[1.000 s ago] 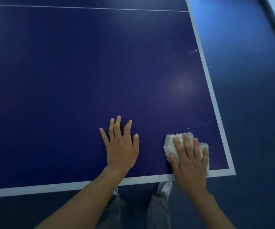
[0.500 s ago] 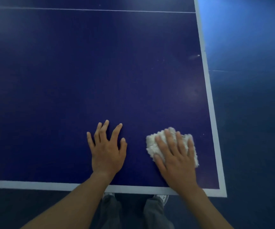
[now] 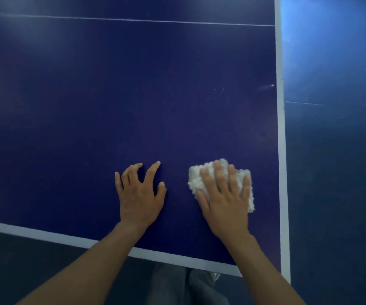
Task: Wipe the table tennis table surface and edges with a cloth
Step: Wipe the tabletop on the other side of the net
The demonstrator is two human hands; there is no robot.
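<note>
Dark blue table tennis table [image 3: 111, 95] fills most of the head view, its matt top crossed far up by a thin white line [image 3: 133, 19]. On that top, near the corner closest to the person, lies a white, fluffy, bunched-up cloth [image 3: 194, 179]. It sits inside the white border stripes, short of the near end stripe [image 3: 45, 235] and apart from the right side stripe [image 3: 280, 150].

The right hand [image 3: 226, 201] lies flat on top of the cloth, palm down, with its fingers [image 3: 218, 172] straight and spread across the pile. They press on the fabric rather than curl round it, so nothing is gripped. Tufts of cloth show past the fingertips, to the left of the thumb and along the little-finger side.

The left hand [image 3: 140, 194] rests on the bare table just beside the cloth, to its left and not touching it. It holds nothing; its fingers are loosely arched, with the tips on the surface and the thumb out to the side.

Both bare forearms cross the near end stripe.

Further up the right side, close to the side stripe, there is a small pale smear [image 3: 265, 87] on the blue. Beyond the table edge lies a blue floor [image 3: 336, 172], brighter at the top right. Below the near edge, grey trouser legs [image 3: 171, 287] and part of a light shoe [image 3: 215, 276] show.
</note>
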